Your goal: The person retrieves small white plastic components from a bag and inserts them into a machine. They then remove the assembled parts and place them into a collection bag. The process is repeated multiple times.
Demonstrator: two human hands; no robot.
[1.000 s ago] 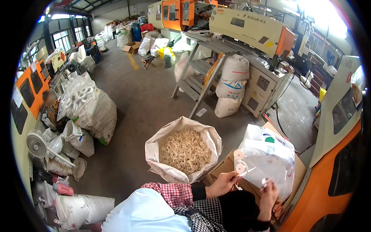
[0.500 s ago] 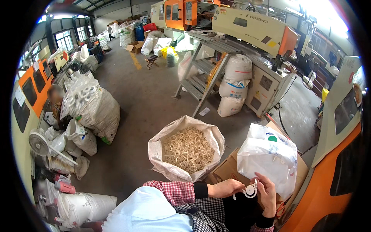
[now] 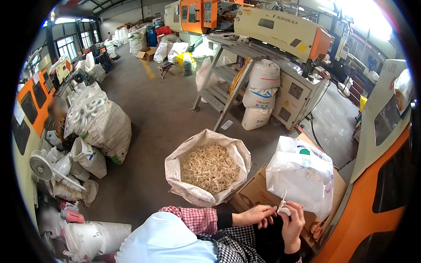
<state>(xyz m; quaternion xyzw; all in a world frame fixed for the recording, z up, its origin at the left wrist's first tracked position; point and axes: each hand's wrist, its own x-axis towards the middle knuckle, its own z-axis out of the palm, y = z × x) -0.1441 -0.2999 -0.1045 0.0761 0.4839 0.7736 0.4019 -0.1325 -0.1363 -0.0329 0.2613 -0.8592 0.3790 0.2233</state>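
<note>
My right hand (image 3: 294, 224) pinches a small white plastic ring piece (image 3: 285, 211), with a thin pale stem standing up from it. Close on its left, my left hand (image 3: 256, 215) has its fingers curled together, the tips at the edge of the piece. Whatever lies between those left fingers is too small to make out. Just beyond my hands, a white plastic bag (image 3: 300, 168) rests on a brown cardboard box (image 3: 252, 190). To the left of the box stands an open woven sack (image 3: 175, 168) full of cream-coloured plastic hooks (image 3: 210, 168).
Orange-handled scissors (image 3: 316, 229) lie right of my right hand. An orange and beige machine (image 3: 386, 175) rises close on the right. Metal steps (image 3: 219, 96) and stacked white sacks (image 3: 258, 96) stand ahead. A person (image 3: 59, 114) sits at left by a large filled sack (image 3: 107, 127).
The ring piece has turned in my right fingers; its round face showed before, and now the stem points up. My left fingers have shifted slightly. The whole view has moved a little.
</note>
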